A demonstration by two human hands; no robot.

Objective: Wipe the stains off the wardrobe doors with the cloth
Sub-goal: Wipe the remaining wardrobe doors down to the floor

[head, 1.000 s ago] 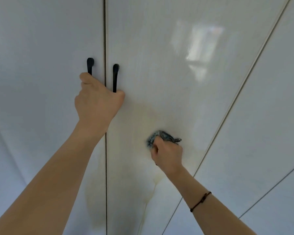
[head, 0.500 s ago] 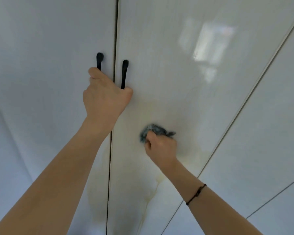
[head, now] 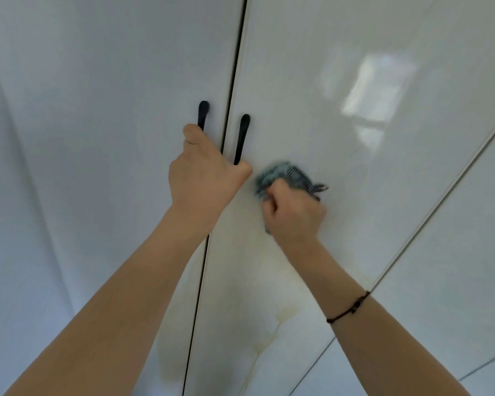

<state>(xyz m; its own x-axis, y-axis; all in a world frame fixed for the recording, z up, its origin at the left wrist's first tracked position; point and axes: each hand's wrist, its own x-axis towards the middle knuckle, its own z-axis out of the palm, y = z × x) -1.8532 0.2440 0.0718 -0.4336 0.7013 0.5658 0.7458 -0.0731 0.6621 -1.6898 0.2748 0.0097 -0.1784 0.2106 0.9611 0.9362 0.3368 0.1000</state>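
Up on the right door (head: 312,95), rubbing with the cloth (head: 286,175), bunched inside the closed right grip (head: 293,212), just beside the black handles (head: 242,138). Bracing with the left grip (head: 203,172), curled round those handles. Partway, seemingly: yellowish stain (head: 269,295) showing below the cloth and across the seam, yet to be wiped.

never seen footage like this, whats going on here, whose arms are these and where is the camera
No machine here: a person wears a camera on the head, and every picture comes from it, so you look along their own arms at white wardrobe doors. The left hand grips the black handles where the two doors meet. The right hand holds a bunched bluish cloth, blurred, against the right-hand door. Below it a yellowish stain runs down that door. A dark cord circles the right wrist.
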